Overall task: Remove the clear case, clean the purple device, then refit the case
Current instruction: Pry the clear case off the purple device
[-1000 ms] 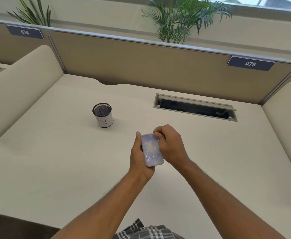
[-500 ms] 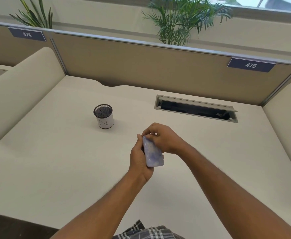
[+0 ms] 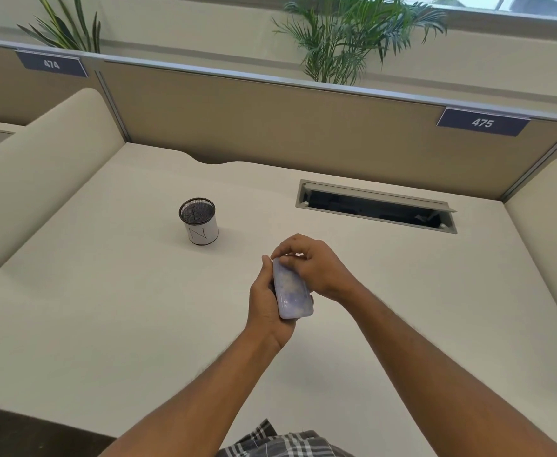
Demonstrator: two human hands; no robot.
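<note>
The purple device point(image 3: 292, 293) is held above the middle of the desk, back side facing me, with a glossy clear case over it. My left hand point(image 3: 265, 306) wraps it from the left and below. My right hand point(image 3: 313, 265) covers its far top end, fingers curled over the top edge and corner. The top part of the device is hidden under those fingers. Whether the case has lifted off at that corner I cannot tell.
A mesh pen cup point(image 3: 199, 221) with a white label stands on the desk point(image 3: 105, 308) to the left. An open cable slot point(image 3: 374, 206) lies at the back right. Padded dividers flank both sides, and a partition runs along the back.
My right hand has slid from the device's right side over its top end. The device has tilted so its left edge turns toward me. The left hand keeps its hold.
</note>
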